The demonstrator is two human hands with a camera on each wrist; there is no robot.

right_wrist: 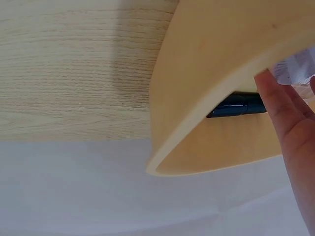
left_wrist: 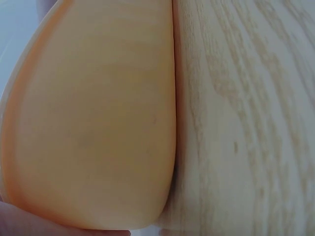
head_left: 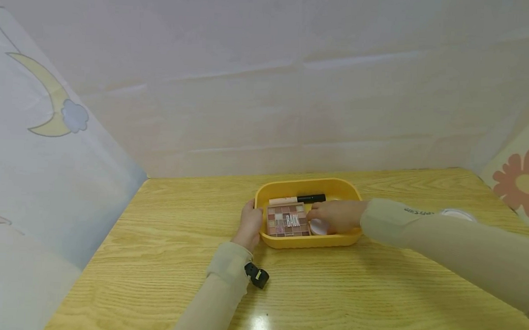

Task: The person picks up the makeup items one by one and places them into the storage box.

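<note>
A yellow plastic basket (head_left: 312, 242) stands on the wooden table. My left hand (head_left: 250, 226) grips its left end, and in the left wrist view part of that hand (left_wrist: 44, 223) shows beside the basket's outer wall (left_wrist: 93, 118). Inside the basket my right hand (head_left: 343, 215) holds a small round container with a pale lid (head_left: 318, 227). Its clear and whitish side (right_wrist: 296, 68) appears between the fingers in the right wrist view. Left of it lies a square eyeshadow palette (head_left: 288, 220) marked "BACK". A pink tube with a black cap (head_left: 311, 199) lies along the far wall.
A round whitish object (head_left: 459, 214) sits on the table (head_left: 162, 278) at the right, partly behind the right sleeve. A pale printed sheet (head_left: 231, 109) rises at the table's back edge, and more sheets stand at both sides. A black strap (head_left: 257, 276) is on the left wrist.
</note>
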